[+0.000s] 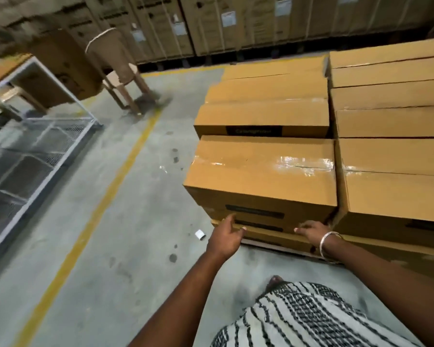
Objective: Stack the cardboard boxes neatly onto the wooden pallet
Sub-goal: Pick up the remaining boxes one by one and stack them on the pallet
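Brown cardboard boxes stand in two columns on a low wooden pallet [281, 247] at the right. The nearest box [261, 171] of the left column has shiny tape across its top and sits on lower boxes. My left hand [224, 237] is held open by the front left corner of the stack, fingers spread, touching or nearly touching the lower box. My right hand [312, 231], with a silver bangle on the wrist, rests palm down on the front edge of a lower box, fingers flat. Neither hand grips anything. More boxes [396, 156] fill the right column.
A yellow floor line [115, 181] runs diagonally across the grey concrete. A white wire-mesh cage trolley [35, 146] stands at the left. A wooden stool [125, 88] and wrapped cartons are behind it. Tall strapped cartons [211, 23] line the back wall. A paper scrap [199, 234] lies near my left hand.
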Available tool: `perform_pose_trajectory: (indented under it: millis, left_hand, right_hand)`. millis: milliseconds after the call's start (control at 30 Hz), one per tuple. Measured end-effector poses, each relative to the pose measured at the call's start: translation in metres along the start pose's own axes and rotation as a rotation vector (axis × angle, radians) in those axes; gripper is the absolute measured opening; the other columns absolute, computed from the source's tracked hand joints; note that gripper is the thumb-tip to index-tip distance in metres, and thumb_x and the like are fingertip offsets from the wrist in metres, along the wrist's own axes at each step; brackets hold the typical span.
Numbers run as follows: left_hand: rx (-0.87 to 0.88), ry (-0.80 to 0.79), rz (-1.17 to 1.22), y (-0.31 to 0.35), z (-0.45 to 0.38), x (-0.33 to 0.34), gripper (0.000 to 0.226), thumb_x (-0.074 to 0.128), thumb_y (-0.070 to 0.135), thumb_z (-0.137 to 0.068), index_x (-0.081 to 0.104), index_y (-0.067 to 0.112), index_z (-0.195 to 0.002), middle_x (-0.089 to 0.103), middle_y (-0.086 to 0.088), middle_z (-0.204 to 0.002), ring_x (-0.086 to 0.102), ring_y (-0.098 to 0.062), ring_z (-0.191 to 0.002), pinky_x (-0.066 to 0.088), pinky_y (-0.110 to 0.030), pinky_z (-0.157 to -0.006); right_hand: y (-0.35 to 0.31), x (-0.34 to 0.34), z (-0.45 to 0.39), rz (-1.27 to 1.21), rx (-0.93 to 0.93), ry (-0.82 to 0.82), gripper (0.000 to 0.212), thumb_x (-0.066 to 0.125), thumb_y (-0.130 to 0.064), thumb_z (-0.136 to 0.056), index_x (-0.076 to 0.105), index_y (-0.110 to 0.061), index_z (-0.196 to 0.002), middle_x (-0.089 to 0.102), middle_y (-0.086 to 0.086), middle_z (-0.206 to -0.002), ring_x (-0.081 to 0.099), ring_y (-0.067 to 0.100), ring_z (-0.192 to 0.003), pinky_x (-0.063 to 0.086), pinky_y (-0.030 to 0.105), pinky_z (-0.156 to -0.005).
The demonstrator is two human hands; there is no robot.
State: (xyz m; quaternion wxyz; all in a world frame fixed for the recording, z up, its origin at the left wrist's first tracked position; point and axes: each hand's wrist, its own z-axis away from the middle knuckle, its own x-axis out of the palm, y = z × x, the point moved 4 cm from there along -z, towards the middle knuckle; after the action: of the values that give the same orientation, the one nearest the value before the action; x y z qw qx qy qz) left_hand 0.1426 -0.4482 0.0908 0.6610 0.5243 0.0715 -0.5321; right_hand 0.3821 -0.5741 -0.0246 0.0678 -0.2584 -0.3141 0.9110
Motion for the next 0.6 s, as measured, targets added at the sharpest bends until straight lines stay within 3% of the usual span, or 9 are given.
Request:
perform_pose_trajectory:
  millis: [133,300,433,500,600]
  left_hand:
    - [0.071,-0.070,-0.101,0.014,-0.049,-0.024,0.059,0.055,0.040,-0.095,0.037,0.024,-0.149,0.045,0.000,-0.150,0.045,-0.021,-0.135,0.039,-0.036,-0.109]
    - [0.237,-0.162,-0.235,0.047,-0.109,-0.047,0.056,0.053,0.039,-0.097,0.037,0.025,-0.149,0.039,0.000,-0.154,0.036,-0.020,-0.141,0.036,-0.038,-0.112]
    - [0.407,-0.239,-0.376,0.068,-0.142,-0.054,0.054,0.052,0.037,-0.098,0.038,0.025,-0.148,0.040,0.002,-0.153,0.039,-0.020,-0.139,0.037,-0.033,-0.109]
    - [0.524,-0.321,-0.467,0.073,-0.162,-0.051,0.054,0.052,0.039,-0.098,0.037,0.026,-0.148,0.039,0.001,-0.154,0.035,-0.019,-0.141,0.035,-0.034,-0.110]
    - [0.644,-0.444,-0.539,0.079,-0.192,-0.043,0.054,0.052,0.037,-0.098,0.036,0.025,-0.149,0.035,0.000,-0.157,0.025,-0.018,-0.148,0.030,-0.035,-0.114]
  right_hand:
    - [-0.007,0.006,-0.031,-0.153,0.106,0.070,0.020,0.076,-0.021,-0.086,0.070,-0.005,-0.095,0.068,0.020,-0.115,0.059,0.031,-0.101,0.044,0.033,-0.089]
    - [-0.020,0.013,-0.049,-0.292,0.236,0.102,0.034,0.073,-0.020,-0.089,0.068,0.008,-0.108,0.065,0.017,-0.107,0.059,0.039,-0.110,0.045,0.039,-0.097]
    - [-0.006,0.029,-0.058,-0.480,0.343,0.160,0.043,0.069,-0.025,-0.091,0.063,0.004,-0.123,0.059,0.021,-0.132,0.054,0.038,-0.123,0.042,0.041,-0.106]
    - [-0.002,0.044,-0.058,-0.564,0.377,0.200,0.047,0.065,-0.023,-0.094,0.056,0.005,-0.131,0.056,0.015,-0.137,0.053,0.033,-0.125,0.040,0.034,-0.104]
    - [-0.003,0.067,-0.049,-0.815,0.494,0.345,0.028,0.066,-0.023,-0.093,0.062,-0.003,-0.113,0.062,0.006,-0.097,0.056,0.024,-0.085,0.040,0.029,-0.079]
